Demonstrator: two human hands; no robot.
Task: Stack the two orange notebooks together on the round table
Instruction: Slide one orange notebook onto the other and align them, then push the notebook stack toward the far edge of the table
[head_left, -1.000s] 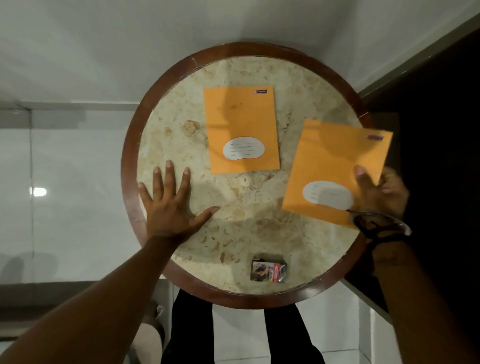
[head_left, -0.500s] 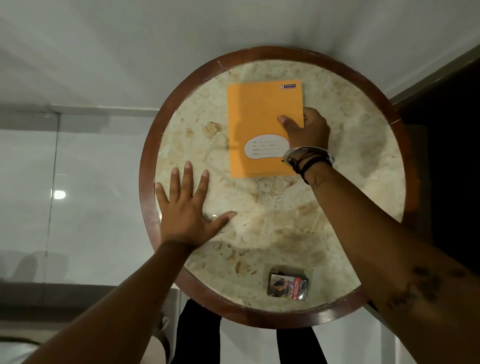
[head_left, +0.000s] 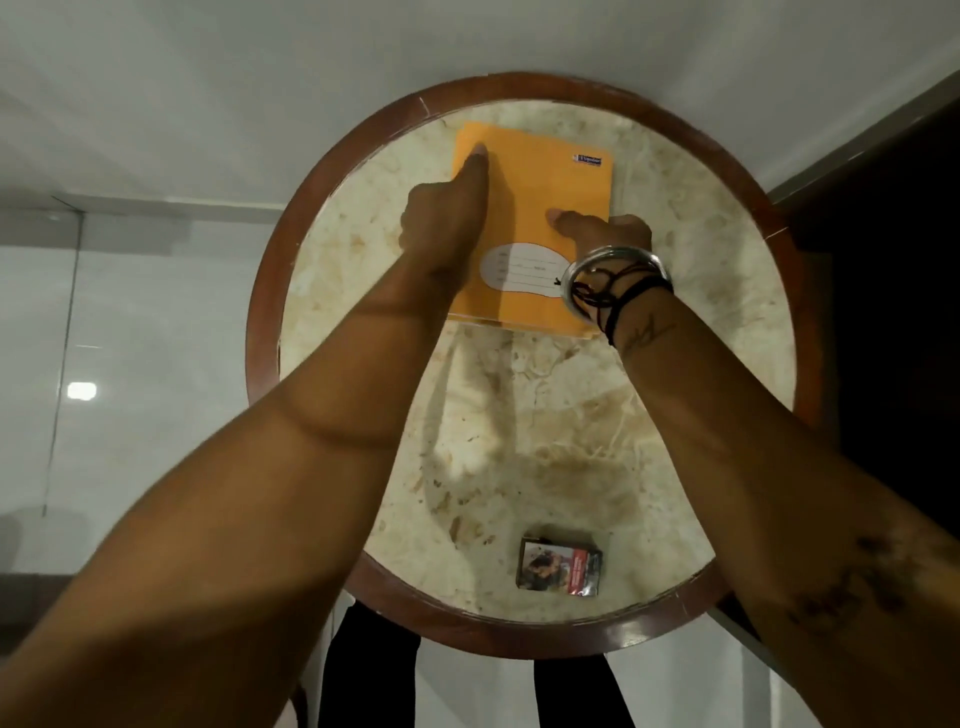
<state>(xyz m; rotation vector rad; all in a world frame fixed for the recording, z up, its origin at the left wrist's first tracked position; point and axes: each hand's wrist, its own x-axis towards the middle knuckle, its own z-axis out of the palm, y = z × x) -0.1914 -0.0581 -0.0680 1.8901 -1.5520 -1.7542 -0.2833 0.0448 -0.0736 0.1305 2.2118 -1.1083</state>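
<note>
Two orange notebooks (head_left: 540, 208) lie one on top of the other at the far side of the round table (head_left: 322, 197); the lower one shows only as a thin edge along the near side. A white oval label sits on the top cover. My left hand (head_left: 447, 218) rests on the stack's left side, thumb stretched toward the far left corner. My right hand (head_left: 602, 228), with bracelets on the wrist, grips the stack's right edge, thumb on the cover and fingers hidden.
A small printed box (head_left: 561, 566) lies near the table's front edge. The table has a marble top and a brown wooden rim. Pale floor tiles lie to the left, a dark area to the right.
My right hand carried the second notebook from the table's right side onto the first one. My left hand left the bare tabletop and moved forward onto the stack's left side.
</note>
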